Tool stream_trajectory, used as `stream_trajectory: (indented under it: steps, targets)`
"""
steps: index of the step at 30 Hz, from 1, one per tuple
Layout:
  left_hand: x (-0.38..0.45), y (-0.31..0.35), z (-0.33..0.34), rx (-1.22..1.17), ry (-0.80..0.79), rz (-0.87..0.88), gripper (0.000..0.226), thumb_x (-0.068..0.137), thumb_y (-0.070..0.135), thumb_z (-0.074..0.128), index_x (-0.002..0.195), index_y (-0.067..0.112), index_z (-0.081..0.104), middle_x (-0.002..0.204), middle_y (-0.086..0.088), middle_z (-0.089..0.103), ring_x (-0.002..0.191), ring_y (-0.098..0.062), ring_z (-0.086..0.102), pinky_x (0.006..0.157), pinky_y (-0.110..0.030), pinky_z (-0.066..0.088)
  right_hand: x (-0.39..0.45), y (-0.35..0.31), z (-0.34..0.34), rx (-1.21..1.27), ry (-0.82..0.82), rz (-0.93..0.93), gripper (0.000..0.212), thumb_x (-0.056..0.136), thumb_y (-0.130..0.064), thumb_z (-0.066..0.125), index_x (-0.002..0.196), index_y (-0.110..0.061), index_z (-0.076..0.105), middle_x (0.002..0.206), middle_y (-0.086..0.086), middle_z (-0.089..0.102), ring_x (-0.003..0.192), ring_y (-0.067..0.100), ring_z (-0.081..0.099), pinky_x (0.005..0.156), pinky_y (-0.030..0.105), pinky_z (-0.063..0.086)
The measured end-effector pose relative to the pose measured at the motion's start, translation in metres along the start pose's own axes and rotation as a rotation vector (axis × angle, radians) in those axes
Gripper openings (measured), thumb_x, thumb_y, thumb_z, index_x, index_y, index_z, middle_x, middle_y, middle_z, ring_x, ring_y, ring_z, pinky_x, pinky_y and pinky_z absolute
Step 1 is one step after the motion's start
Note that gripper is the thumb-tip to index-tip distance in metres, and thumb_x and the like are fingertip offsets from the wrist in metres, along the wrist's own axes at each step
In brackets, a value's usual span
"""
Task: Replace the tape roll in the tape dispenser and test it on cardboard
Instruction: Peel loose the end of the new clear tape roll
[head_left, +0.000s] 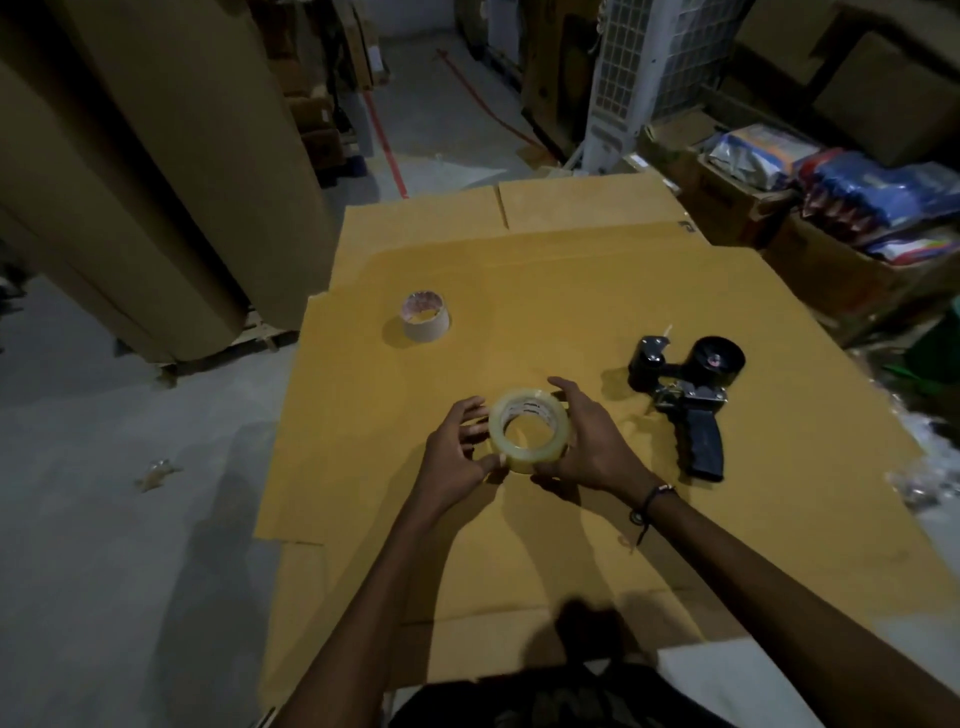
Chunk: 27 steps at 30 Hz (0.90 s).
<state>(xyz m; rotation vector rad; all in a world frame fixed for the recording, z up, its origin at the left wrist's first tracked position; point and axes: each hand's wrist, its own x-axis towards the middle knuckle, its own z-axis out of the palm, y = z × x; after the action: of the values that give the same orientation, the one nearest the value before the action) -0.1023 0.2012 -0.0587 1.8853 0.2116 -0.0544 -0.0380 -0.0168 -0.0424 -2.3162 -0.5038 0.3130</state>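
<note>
I see both hands on the new roll (529, 430), just above the cardboard (571, 270). My left hand (460, 447) has its fingers (470, 410) curled round the roll's left side. My right hand (587, 441) wraps round its right side, with the thumb under it. So both hands are grasping the roll.

The dispenser (685, 395) lies on the cardboard, near my right hand but not touching it. Its black hub looks bare, so I think the old roll is already out. The empty core (425, 317) stands well apart, farther up the cardboard.

I think 1 part is done. 2 parts are left: put the new roll on the dispenser, then try the tape on the cardboard.
</note>
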Motion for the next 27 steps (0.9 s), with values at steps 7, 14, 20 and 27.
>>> stream_trajectory:
  steps: [7,14,20,27]
  targets:
    - [-0.013,0.027,0.02,0.008,-0.017,0.101,0.081,0.082,0.016,0.089,0.151,0.027,0.046,0.142,0.011,0.063,0.127,-0.006,0.061,0.101,-0.032,0.053,-0.033,0.017,-0.024,0.141,0.071,0.047,0.123,0.06,-0.045,0.101,0.16,-0.028,0.032,0.13,-0.005,0.065,0.114,0.016,0.066,0.089,0.032,0.057]
    - [-0.008,0.089,0.027,0.004,0.008,0.243,0.062,0.092,0.028,0.081,0.146,0.033,0.05,0.14,0.024,0.064,0.129,0.002,0.058,0.106,-0.036,0.046,-0.037,0.014,-0.073,0.571,0.05,0.22,0.11,0.057,-0.038,0.098,0.152,-0.038,0.044,0.129,-0.002,0.064,0.121,0.023,0.066,0.096,0.045,0.062]
    - [-0.004,0.124,0.045,-0.06,0.075,0.252,0.045,0.094,0.034,0.079,0.136,0.034,0.061,0.137,0.021,0.065,0.126,0.003,0.062,0.109,-0.037,0.051,-0.032,0.018,-0.11,0.804,0.104,0.212,0.105,0.058,-0.036,0.104,0.149,-0.032,0.051,0.133,0.012,0.069,0.12,0.034,0.071,0.094,0.049,0.062]
    - [-0.003,0.152,0.073,-0.131,0.111,0.273,0.034,0.095,0.032,0.078,0.126,0.04,0.068,0.133,0.004,0.063,0.119,-0.01,0.07,0.095,-0.032,0.061,-0.019,0.008,-0.161,0.744,0.203,0.034,0.107,0.057,-0.043,0.102,0.149,-0.032,0.048,0.134,0.005,0.066,0.114,0.021,0.072,0.085,0.039,0.067]
